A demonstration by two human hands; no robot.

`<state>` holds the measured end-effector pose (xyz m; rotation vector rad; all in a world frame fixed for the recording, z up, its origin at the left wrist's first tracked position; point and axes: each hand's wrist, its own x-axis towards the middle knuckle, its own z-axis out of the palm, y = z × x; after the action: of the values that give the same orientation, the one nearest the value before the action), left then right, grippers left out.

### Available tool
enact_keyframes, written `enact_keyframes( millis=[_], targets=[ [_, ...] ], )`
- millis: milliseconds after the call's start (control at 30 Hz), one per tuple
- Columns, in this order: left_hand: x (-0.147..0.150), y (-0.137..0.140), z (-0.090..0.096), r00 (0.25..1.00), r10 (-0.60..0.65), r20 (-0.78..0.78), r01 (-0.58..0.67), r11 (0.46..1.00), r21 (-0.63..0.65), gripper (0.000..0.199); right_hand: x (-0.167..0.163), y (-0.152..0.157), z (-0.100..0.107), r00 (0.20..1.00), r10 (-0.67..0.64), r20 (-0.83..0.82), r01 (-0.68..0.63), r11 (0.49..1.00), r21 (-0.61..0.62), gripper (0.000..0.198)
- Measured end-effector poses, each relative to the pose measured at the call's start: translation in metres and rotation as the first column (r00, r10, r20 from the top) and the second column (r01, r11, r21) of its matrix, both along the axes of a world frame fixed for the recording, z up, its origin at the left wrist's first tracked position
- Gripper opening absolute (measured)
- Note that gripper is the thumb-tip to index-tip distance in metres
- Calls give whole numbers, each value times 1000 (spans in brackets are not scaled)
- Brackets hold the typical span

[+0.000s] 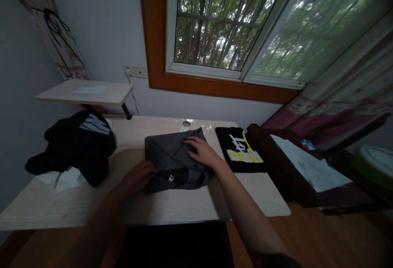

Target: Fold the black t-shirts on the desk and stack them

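A dark grey shirt [167, 149] lies partly folded into a rough square at the middle of the table, a small white label showing near its front edge. At its left side, my left hand [141, 174] is closed with curled fingers on the cloth; the fingertips are partly hidden. My right hand [201, 151] rests flat on top of the shirt toward its right, fingers stretched out. A folded black T-shirt [222, 141] with white and yellow print lies to the right, apart from both hands.
A crumpled black garment [76, 145] and white cloth [69, 179] lie on the table's [129, 208] left. Behind them stands a raised shelf [61, 91] with a paper. A dark brown couch or chair [278, 169] with a pale sheet [303, 161] is on the right.
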<state>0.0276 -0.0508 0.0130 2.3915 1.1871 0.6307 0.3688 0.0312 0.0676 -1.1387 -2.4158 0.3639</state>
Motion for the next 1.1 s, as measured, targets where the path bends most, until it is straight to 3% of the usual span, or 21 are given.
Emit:
enact_keyframes(
  millis=[100,233,400,567,700,767,867,967,1033,1100],
  targets=[
    [1,-6,-2,999,50,-19,-49,998,48,15,-10,14,-9,981,-8,193,11,1000,-14,61],
    [-3,0,-5,988,128,-91,-116,985,129,19,-10,20,-10,933,-41,358,42,999,6,40],
    [-16,28,-4,947,240,-215,-187,952,241,22,2,16,-3,885,-93,457,113,993,-17,22],
    [-30,69,3,853,446,-272,-384,888,253,24,10,1,9,955,-133,264,161,983,-87,10],
    [-38,98,3,788,613,-65,-578,771,267,24,8,-23,19,998,-58,-14,52,961,-270,4],
    [-39,106,0,770,636,49,-630,746,215,24,5,-37,23,995,25,-96,-61,917,-394,5],
    [-36,108,-7,766,628,134,-642,747,173,23,0,-55,29,975,178,-135,-223,812,-539,7],
    [-31,99,-11,739,652,172,-674,721,162,21,-5,-59,36,958,253,-131,-281,751,-598,6],
    [-28,90,-12,719,670,186,-694,709,130,23,-8,-55,41,967,232,-110,-251,770,-586,18],
    [-23,78,-11,727,657,202,-683,724,103,28,-14,-48,42,979,195,-54,-193,823,-535,27]
  ],
)
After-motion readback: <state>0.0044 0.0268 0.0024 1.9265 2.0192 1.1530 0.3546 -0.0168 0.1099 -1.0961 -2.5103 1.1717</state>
